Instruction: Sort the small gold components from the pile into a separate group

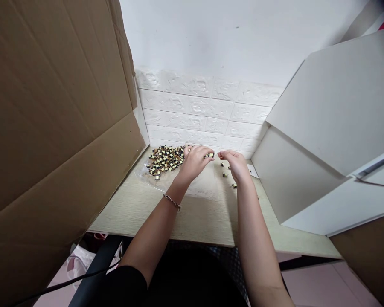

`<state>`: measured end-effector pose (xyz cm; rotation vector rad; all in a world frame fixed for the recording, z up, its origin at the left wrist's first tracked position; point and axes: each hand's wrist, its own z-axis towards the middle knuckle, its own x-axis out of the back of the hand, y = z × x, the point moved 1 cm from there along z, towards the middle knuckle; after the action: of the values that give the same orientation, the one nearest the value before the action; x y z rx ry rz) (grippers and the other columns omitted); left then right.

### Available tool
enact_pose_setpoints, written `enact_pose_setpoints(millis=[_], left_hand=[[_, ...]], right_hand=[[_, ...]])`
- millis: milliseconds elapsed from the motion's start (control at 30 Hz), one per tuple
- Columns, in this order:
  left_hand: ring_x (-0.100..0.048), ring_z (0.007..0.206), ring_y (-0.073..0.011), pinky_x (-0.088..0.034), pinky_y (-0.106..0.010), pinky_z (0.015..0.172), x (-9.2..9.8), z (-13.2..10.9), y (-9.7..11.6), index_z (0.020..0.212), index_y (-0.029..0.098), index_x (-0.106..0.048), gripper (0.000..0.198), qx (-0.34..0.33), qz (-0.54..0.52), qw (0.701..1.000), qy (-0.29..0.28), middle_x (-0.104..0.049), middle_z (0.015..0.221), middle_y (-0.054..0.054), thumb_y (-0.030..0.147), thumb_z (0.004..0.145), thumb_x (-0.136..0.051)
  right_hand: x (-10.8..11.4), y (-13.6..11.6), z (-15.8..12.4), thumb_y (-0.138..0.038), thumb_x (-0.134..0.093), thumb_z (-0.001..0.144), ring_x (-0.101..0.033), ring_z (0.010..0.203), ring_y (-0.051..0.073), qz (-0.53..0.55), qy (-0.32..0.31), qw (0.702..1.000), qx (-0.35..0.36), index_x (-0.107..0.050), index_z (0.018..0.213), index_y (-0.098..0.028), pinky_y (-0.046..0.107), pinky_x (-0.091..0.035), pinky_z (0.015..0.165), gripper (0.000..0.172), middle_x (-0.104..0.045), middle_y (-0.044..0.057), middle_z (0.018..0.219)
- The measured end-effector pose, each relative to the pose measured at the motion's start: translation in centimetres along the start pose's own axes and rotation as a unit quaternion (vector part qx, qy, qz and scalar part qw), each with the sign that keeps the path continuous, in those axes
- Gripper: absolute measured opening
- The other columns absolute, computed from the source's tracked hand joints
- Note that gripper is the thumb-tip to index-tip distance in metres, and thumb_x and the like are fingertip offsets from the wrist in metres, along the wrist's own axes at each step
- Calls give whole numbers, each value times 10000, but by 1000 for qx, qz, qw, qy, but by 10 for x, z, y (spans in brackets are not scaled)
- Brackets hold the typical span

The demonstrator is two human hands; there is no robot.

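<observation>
A heap of small black-and-cream components (164,160), possibly tiny transformers or coils, lies at the far left of the wooden tabletop (195,218) on a clear plastic sheet (147,175). My left hand (195,163) is at the heap's right edge, pinching a small component (209,155) at its fingertips. My right hand (235,165) hovers just to the right, fingertips pointing toward my left hand. Nothing shows in its fingers. Several loose components (225,175) lie below it.
A brown cardboard sheet (54,111) stands along the left side, and white panels (323,128) rise on the right. White brick-pattern wall covering (205,106) backs the table. A chain bracelet (172,201) circles my left wrist.
</observation>
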<state>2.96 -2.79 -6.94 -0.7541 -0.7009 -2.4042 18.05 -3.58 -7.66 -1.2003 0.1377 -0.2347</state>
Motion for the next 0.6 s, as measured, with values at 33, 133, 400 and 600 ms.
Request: enact_pose_setpoints(millis=[33,133,400,600], left_hand=[[-499,978,-142,-212,-324,884,0,0,0,896,268,-578,142,1,-2,1000,2,-624,972,41,303,763,-546],[-498,977,-148,-225,-326,879,0,0,0,902,270,-584,158,11,-5,1000,8,-621,979,36,320,755,-551],[-507,957,-161,-237,-337,865,-1,2,-1,910,252,-579,168,42,1,999,3,-628,961,15,309,754,-550],[-497,976,-163,-244,-329,858,2,2,-3,878,263,-587,138,32,-25,999,-14,-623,976,25,298,749,-553]], right_hand=[[0,0,0,-316,-579,613,-526,658,106,0,-1,1000,-1,-645,604,-182,261,-403,694,149,-621,-11,639],[-2,0,0,-342,-601,600,-521,649,102,1,-7,1000,-5,-637,604,-185,260,-397,690,161,-615,-16,634],[-3,3,0,-377,-593,610,-533,621,92,6,-36,997,-62,-638,647,-183,236,-376,624,202,-636,-4,669],[2,3,-1,-415,-606,611,-537,551,74,32,-72,989,-126,-644,710,-193,215,-362,545,246,-639,-7,676]])
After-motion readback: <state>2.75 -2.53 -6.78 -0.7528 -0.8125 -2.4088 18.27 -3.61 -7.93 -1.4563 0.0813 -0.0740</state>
